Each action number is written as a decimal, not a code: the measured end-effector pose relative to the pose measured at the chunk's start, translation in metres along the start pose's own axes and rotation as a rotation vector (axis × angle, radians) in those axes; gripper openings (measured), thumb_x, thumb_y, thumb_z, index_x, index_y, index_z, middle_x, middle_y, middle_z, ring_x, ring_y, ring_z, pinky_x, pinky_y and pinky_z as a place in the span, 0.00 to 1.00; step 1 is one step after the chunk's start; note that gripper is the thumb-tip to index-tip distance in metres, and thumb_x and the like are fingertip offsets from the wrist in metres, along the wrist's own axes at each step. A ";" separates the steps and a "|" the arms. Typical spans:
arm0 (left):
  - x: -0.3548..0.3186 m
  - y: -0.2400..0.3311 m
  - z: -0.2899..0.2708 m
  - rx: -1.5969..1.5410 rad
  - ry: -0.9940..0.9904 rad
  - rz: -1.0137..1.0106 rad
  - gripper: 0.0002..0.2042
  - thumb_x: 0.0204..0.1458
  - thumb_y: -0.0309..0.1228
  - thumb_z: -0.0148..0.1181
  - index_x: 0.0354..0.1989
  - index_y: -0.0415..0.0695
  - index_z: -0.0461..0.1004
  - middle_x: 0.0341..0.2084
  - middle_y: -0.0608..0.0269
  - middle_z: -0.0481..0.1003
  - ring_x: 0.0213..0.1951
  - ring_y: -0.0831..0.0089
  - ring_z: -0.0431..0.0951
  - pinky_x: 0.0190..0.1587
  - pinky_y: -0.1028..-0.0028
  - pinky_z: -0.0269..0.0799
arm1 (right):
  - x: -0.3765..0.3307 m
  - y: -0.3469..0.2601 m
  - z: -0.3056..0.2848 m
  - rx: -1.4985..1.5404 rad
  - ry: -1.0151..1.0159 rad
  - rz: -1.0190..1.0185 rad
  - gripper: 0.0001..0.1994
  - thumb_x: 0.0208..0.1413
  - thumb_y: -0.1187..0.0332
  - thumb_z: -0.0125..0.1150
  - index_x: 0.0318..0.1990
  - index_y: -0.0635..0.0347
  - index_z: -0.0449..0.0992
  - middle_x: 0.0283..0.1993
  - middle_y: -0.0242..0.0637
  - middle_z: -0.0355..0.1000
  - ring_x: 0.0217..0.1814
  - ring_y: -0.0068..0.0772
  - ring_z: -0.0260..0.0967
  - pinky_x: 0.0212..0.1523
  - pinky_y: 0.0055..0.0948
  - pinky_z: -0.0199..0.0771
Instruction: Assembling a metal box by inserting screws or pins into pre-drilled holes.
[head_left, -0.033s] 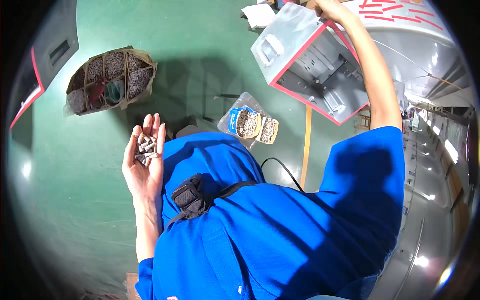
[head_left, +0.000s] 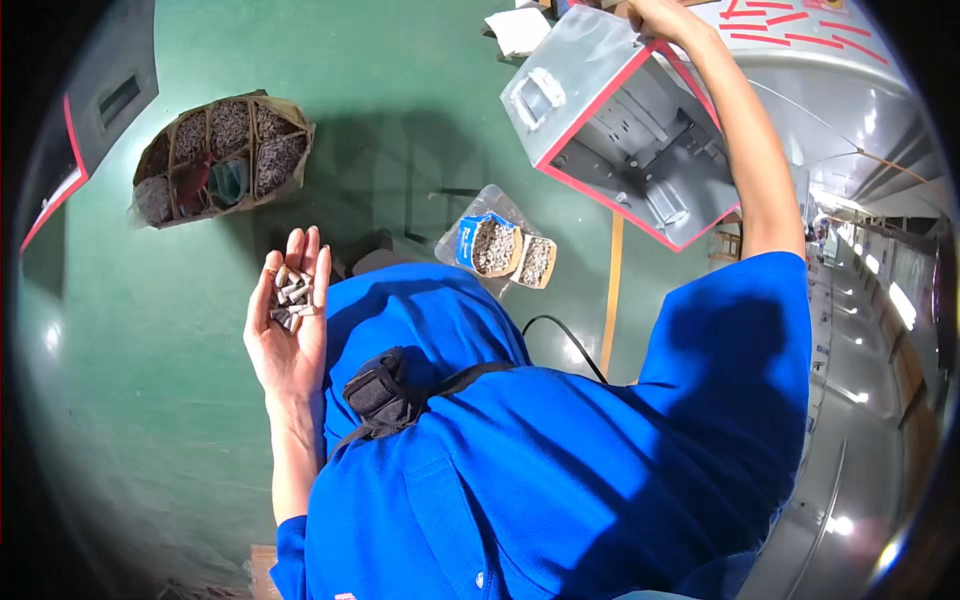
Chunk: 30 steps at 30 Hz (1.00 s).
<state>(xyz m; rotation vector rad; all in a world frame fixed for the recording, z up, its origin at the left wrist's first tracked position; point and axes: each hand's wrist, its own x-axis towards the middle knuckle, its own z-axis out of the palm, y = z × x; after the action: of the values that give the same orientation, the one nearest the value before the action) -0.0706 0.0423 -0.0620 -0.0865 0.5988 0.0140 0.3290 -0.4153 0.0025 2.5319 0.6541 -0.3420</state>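
Observation:
My left hand (head_left: 288, 335) is held palm up and cupped at my left side. Several short, whitish and brownish cylindrical pieces (head_left: 292, 295) lie in it; their exact kind is too small to tell. On the far right, my right arm reaches out to a grey metal box (head_left: 545, 100) with a red-edged opening. My right hand (head_left: 662, 20) is at the box's upper corner with its fingers curled. The picture's upper edge partly cuts that hand off, and whatever its fingertips grip is hidden.
A divided carton (head_left: 222, 160) full of small parts stands on the green floor at left. Ahead of me, a clear tray (head_left: 497, 205) carries a blue open box (head_left: 495, 245) of similar pieces. Another grey, red-edged cabinet (head_left: 125, 100) is far left. Red strips (head_left: 790, 38) lie upper right.

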 end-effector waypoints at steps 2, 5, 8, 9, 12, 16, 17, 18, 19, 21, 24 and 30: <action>-0.004 -0.001 -0.002 -0.010 -0.003 0.009 0.11 0.58 0.24 0.42 0.43 0.29 0.68 0.52 0.38 0.64 0.61 0.50 0.57 0.65 0.55 0.52 | 0.011 -0.008 -0.005 0.004 -0.004 -0.022 0.11 0.47 0.63 0.60 0.28 0.64 0.75 0.24 0.41 0.72 0.27 0.33 0.70 0.29 0.32 0.67; -0.010 -0.002 -0.004 -0.026 -0.003 0.019 0.11 0.58 0.22 0.41 0.43 0.28 0.67 0.53 0.40 0.63 0.62 0.52 0.55 0.66 0.56 0.50 | 0.020 -0.019 -0.009 0.009 0.003 -0.049 0.11 0.48 0.63 0.60 0.28 0.64 0.75 0.24 0.41 0.71 0.27 0.34 0.70 0.29 0.32 0.68; -0.013 -0.001 -0.008 -0.050 0.031 0.037 0.11 0.58 0.22 0.42 0.43 0.28 0.67 0.53 0.40 0.64 0.62 0.52 0.56 0.65 0.56 0.52 | 0.028 -0.027 -0.009 0.008 0.013 -0.075 0.12 0.48 0.62 0.59 0.28 0.64 0.74 0.24 0.41 0.71 0.27 0.35 0.70 0.30 0.32 0.68; -0.014 -0.001 -0.010 -0.076 0.045 0.041 0.11 0.58 0.22 0.43 0.44 0.29 0.67 0.53 0.41 0.64 0.62 0.52 0.56 0.65 0.57 0.52 | 0.028 -0.030 -0.010 0.005 0.026 -0.074 0.12 0.49 0.62 0.59 0.28 0.64 0.74 0.24 0.41 0.71 0.27 0.35 0.70 0.30 0.32 0.68; -0.017 0.002 -0.015 -0.005 0.050 0.042 0.10 0.59 0.27 0.45 0.40 0.34 0.70 0.44 0.46 0.70 0.54 0.57 0.64 0.52 0.64 0.67 | 0.033 -0.038 -0.017 0.006 0.072 -0.083 0.12 0.49 0.62 0.58 0.28 0.64 0.74 0.24 0.41 0.71 0.27 0.35 0.70 0.30 0.33 0.68; -0.019 0.009 -0.007 0.098 0.057 0.015 0.11 0.60 0.31 0.45 0.26 0.42 0.63 0.23 0.65 0.61 0.25 0.78 0.61 0.21 0.81 0.56 | 0.025 -0.050 -0.034 0.021 0.265 -0.085 0.13 0.50 0.61 0.58 0.29 0.64 0.74 0.23 0.41 0.70 0.27 0.36 0.70 0.30 0.33 0.68; -0.019 0.019 -0.016 0.114 -0.029 -0.036 0.12 0.60 0.33 0.45 0.24 0.44 0.61 0.21 0.68 0.58 0.23 0.80 0.58 0.18 0.82 0.53 | 0.018 -0.058 -0.041 0.039 0.358 -0.097 0.13 0.50 0.61 0.57 0.29 0.64 0.74 0.23 0.41 0.70 0.28 0.37 0.70 0.30 0.33 0.68; -0.020 0.025 -0.019 0.132 -0.105 -0.065 0.14 0.61 0.34 0.45 0.22 0.46 0.59 0.20 0.70 0.55 0.20 0.82 0.55 0.15 0.84 0.50 | 0.020 -0.074 -0.049 0.081 0.469 -0.134 0.13 0.50 0.61 0.57 0.29 0.64 0.74 0.23 0.41 0.70 0.28 0.37 0.70 0.30 0.33 0.68; -0.019 0.029 -0.015 0.183 -0.005 -0.051 0.16 0.61 0.37 0.44 0.20 0.49 0.56 0.17 0.74 0.51 0.17 0.86 0.50 0.11 0.84 0.42 | 0.006 -0.092 -0.063 0.138 0.556 -0.171 0.13 0.50 0.60 0.57 0.29 0.64 0.74 0.23 0.41 0.70 0.28 0.37 0.70 0.30 0.33 0.68; -0.014 0.042 -0.021 0.386 0.041 -0.049 0.17 0.61 0.39 0.45 0.19 0.51 0.56 0.16 0.75 0.51 0.16 0.86 0.48 0.12 0.84 0.40 | -0.007 -0.145 -0.078 0.297 0.680 -0.310 0.14 0.51 0.60 0.57 0.29 0.64 0.74 0.23 0.41 0.70 0.28 0.38 0.70 0.31 0.33 0.68; 0.003 0.067 -0.042 0.730 0.191 -0.073 0.11 0.59 0.40 0.48 0.28 0.48 0.69 0.14 0.79 0.51 0.14 0.88 0.47 0.13 0.84 0.41 | -0.013 -0.257 -0.064 0.652 0.530 -0.619 0.14 0.51 0.59 0.56 0.29 0.64 0.74 0.23 0.41 0.70 0.28 0.38 0.70 0.31 0.33 0.68; 0.071 0.134 -0.103 1.486 0.226 -0.434 0.12 0.56 0.35 0.49 0.39 0.42 0.76 0.14 0.76 0.60 0.14 0.87 0.55 0.15 0.84 0.49 | -0.053 -0.472 0.059 1.090 -0.629 -0.399 0.29 0.55 0.42 0.45 0.42 0.63 0.75 0.47 0.45 0.72 0.48 0.41 0.69 0.49 0.35 0.66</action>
<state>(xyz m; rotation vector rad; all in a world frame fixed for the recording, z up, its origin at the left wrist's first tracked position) -0.0751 0.1661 -0.1974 1.2377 0.6798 -0.8621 0.0371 -0.1081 -0.2191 2.8803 0.8337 -1.9908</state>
